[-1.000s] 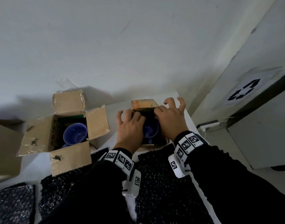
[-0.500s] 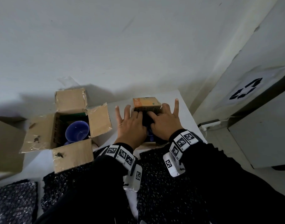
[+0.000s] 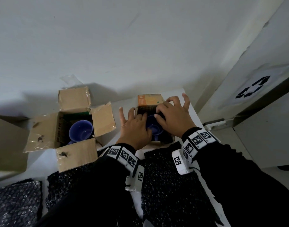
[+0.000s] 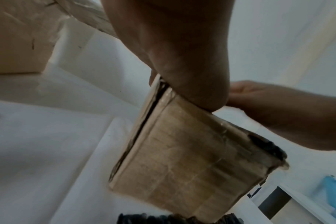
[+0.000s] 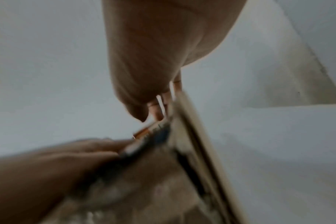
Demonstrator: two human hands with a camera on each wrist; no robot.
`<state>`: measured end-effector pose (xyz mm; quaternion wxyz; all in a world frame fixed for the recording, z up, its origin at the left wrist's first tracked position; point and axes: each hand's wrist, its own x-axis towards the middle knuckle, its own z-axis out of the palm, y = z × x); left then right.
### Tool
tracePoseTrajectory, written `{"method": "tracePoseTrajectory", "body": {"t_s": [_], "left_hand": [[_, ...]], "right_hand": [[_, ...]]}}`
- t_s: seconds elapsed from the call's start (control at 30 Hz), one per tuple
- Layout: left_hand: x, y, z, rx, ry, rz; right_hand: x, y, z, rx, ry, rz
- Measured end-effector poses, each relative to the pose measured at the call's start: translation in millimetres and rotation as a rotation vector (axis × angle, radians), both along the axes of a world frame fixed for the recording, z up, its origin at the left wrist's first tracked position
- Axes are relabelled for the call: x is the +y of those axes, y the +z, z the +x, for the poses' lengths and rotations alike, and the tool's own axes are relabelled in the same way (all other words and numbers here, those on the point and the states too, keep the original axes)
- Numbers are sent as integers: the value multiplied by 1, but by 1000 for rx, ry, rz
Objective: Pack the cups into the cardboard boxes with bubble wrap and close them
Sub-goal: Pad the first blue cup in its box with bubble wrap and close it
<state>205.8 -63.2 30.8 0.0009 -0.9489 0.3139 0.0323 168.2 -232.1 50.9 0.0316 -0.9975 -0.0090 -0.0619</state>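
Observation:
A small cardboard box with an orange printed far flap stands at the table's right end. It holds a blue cup with dark wrap around it. My left hand lies on the box's left side with its fingers straight and spread. My right hand rests on the right side, its bent fingertips touching the top edge near the far flap. The left wrist view shows the box's brown wall under my palm. A second cardboard box, with its flaps open, holds another blue cup on the left.
Black bubble wrap sheets lie along the table's near edge, in front of both boxes. Part of a larger brown box shows at the far left. A white wall runs behind the table, and a bin with a recycling sign stands to the right.
My hands, which covered the small box's top half a second ago, have moved apart, so the blue cup shows between them. My right fingers went from straight to bent.

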Motion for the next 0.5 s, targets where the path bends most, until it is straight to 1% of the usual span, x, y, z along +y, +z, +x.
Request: {"method": "tracePoseTrajectory", "body": {"t_s": [0.03,0.1,0.17,0.23,0.3,0.37,0.4,0.43,0.5], "left_hand": [[0,-2,0,6,8,-5],[1,-3,-2,-6,21,-37],[4,-3,-7,-60,28,-151],[13,-2,-15,-152,-9,-301],[25,-4,-23,-195,-138,-387],[36,-10,-27,-171,-316,-405],[39,-15,-28,-163,-375,-412],[41,-19,-29,-166,-404,-421],[43,-26,-30,-194,-396,-441]], "right_hand": [[-2,6,-6,-32,41,65],[-4,14,-22,15,139,153],[-5,11,-43,111,234,126],[-7,-5,-60,164,306,45],[-11,-18,-67,125,310,8],[-13,-20,-67,94,268,-8],[-13,-19,-67,97,254,-17],[-11,-17,-67,110,247,-36],[-4,-10,-70,138,227,-65]]}}
